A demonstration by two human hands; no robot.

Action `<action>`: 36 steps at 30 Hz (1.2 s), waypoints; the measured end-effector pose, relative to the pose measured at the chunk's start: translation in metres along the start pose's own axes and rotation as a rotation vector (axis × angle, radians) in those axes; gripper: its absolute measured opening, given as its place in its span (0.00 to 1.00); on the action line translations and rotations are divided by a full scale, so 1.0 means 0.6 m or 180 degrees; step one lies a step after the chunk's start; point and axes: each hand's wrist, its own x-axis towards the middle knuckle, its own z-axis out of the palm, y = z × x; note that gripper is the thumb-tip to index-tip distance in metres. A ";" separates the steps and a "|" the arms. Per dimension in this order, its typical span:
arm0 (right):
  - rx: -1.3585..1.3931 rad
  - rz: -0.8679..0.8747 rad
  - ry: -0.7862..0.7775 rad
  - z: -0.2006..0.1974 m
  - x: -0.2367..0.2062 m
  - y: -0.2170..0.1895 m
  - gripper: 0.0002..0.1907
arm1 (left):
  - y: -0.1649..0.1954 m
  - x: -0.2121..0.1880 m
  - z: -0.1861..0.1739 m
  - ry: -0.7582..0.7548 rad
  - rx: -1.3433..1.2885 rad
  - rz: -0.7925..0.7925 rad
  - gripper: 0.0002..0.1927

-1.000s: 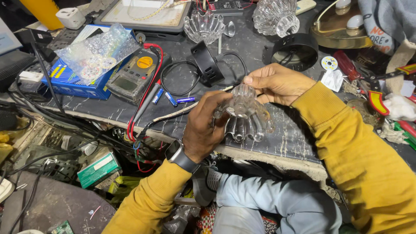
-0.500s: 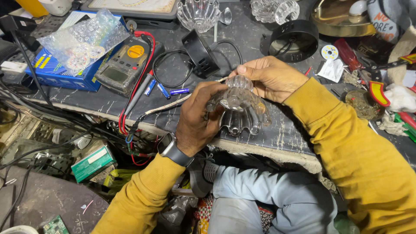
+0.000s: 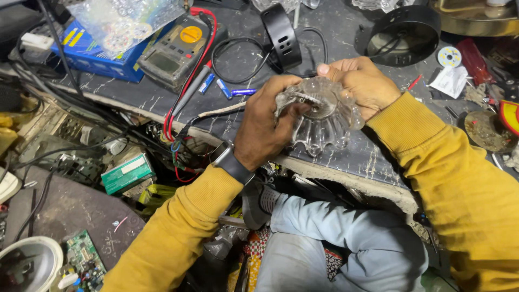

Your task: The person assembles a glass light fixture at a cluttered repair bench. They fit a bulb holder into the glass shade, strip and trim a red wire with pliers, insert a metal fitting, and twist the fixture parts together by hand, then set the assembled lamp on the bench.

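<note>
While both hands' grip closes on fluted glass shade (image 3: 323,116), left hand (image 3: 267,127), right hand (image 3: 361,86), multimeter (image 3: 175,51) behind, black ring (image 3: 281,35) beyond

Crowded bench, little open room

Bare bench (image 3: 373,157) shows just under the hands; meter (image 3: 175,51), black ring (image 3: 281,35), cables (image 3: 232,59) and black dish (image 3: 403,35) block the far side.

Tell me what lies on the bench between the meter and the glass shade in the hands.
In the head view, small batteries and a black cable loop lie between the meter and the glass shade.
</note>
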 end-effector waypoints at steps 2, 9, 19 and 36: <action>-0.0060 0.0058 0.0080 0.007 0.004 -0.003 0.15 | -0.004 -0.001 -0.003 0.0034 -0.0072 -0.0014 0.16; -0.0479 -0.0310 0.0243 0.034 0.004 -0.013 0.14 | -0.009 0.000 -0.006 0.0047 -0.0063 -0.0104 0.16; 0.0035 -0.0499 0.0728 0.063 -0.007 -0.012 0.13 | -0.007 -0.002 -0.004 0.0151 -0.0058 -0.0101 0.17; 0.0295 0.0465 -0.0442 0.015 -0.010 -0.034 0.15 | -0.010 0.005 -0.011 -0.0319 -0.0204 -0.0056 0.22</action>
